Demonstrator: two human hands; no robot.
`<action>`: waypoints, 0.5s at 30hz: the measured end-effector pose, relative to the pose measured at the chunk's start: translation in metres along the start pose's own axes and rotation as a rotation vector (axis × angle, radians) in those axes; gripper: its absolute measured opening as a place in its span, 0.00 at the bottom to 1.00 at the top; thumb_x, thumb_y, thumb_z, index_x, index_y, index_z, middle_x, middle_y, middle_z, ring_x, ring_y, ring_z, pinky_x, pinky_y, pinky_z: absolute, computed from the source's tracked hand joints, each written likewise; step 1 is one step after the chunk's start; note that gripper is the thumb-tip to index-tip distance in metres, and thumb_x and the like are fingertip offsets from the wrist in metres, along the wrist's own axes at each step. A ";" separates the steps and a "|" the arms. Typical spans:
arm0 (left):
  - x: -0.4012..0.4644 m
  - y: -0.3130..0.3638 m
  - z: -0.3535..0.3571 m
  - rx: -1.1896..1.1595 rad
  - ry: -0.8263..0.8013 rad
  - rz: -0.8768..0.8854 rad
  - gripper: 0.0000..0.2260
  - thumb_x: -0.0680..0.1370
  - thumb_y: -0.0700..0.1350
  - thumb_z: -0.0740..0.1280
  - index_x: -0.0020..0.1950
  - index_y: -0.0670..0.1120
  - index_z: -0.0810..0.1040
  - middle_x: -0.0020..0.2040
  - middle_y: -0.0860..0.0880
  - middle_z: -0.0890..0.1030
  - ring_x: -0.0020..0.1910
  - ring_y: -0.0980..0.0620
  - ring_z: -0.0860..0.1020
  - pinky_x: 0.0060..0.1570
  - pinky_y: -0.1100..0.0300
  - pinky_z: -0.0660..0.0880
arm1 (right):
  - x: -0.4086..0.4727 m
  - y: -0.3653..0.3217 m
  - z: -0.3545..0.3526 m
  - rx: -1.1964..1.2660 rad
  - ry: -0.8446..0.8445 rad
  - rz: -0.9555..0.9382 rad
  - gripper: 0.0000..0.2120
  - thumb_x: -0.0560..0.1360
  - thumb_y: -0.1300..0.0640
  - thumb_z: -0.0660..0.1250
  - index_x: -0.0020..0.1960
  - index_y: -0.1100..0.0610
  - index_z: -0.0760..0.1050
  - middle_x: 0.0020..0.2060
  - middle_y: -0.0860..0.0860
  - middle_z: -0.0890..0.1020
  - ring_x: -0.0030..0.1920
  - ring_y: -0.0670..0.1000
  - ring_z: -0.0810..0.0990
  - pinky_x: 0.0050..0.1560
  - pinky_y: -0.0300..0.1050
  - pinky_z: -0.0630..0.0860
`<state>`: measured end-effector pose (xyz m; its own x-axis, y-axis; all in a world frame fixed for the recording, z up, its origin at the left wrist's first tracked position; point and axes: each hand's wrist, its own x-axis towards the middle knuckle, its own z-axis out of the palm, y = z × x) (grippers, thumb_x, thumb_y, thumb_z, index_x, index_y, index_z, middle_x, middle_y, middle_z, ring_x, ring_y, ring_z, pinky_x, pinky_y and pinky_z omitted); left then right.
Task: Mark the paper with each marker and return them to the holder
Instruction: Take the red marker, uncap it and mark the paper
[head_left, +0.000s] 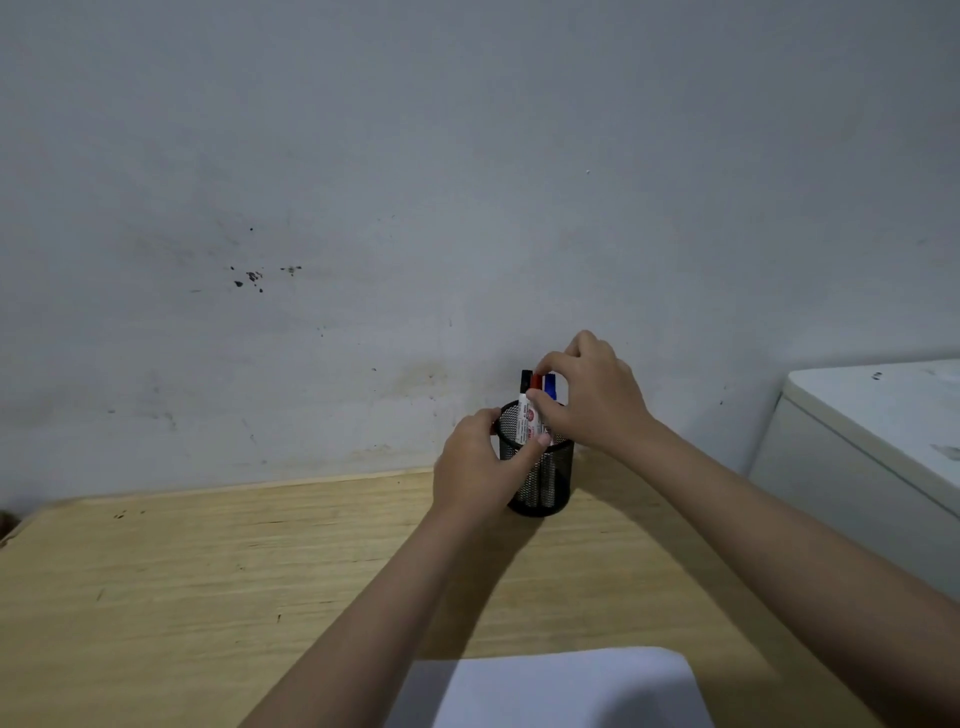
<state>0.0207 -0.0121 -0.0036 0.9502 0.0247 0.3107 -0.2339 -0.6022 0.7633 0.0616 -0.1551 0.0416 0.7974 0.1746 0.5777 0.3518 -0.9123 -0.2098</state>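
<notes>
A black mesh holder (545, 486) stands on the wooden table (208, 582) near the wall. Three markers stick up out of it: a black-capped one (525, 382), a red-capped one (535, 384) and a blue-capped one (550, 387). My left hand (478, 467) wraps the holder's left side, thumb across its front. My right hand (592, 400) is over the holder, with thumb and fingers pinching the red-capped marker near its cap. A white sheet of paper (561, 686) lies at the table's near edge, partly covered by my forearms.
A stained grey wall (415, 208) rises right behind the holder. A white cabinet or appliance (883, 431) stands beside the table on the right. The table's left corner (21, 525) is rounded.
</notes>
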 end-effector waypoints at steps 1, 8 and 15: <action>0.000 0.002 -0.001 0.018 0.000 -0.008 0.24 0.70 0.62 0.67 0.60 0.50 0.74 0.54 0.52 0.78 0.49 0.49 0.78 0.49 0.50 0.77 | 0.000 -0.001 -0.002 -0.012 0.038 -0.032 0.12 0.68 0.48 0.72 0.46 0.54 0.79 0.39 0.51 0.69 0.41 0.53 0.71 0.39 0.46 0.68; -0.011 0.012 -0.009 0.065 -0.082 -0.023 0.25 0.70 0.66 0.62 0.58 0.51 0.74 0.54 0.50 0.80 0.54 0.49 0.77 0.52 0.47 0.76 | -0.005 -0.010 -0.021 0.024 0.007 -0.106 0.06 0.67 0.53 0.72 0.39 0.56 0.79 0.37 0.52 0.76 0.41 0.52 0.70 0.42 0.47 0.69; -0.036 0.026 -0.027 -0.052 -0.035 -0.032 0.25 0.72 0.58 0.67 0.64 0.46 0.71 0.57 0.46 0.76 0.57 0.46 0.76 0.57 0.49 0.74 | -0.017 -0.024 -0.038 0.378 -0.122 0.081 0.05 0.66 0.63 0.70 0.42 0.56 0.81 0.36 0.51 0.82 0.33 0.45 0.76 0.38 0.40 0.74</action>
<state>-0.0253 -0.0071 0.0203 0.9638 0.0145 0.2661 -0.2129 -0.5590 0.8014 0.0214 -0.1502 0.0666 0.8740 0.1714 0.4546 0.4232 -0.7283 -0.5390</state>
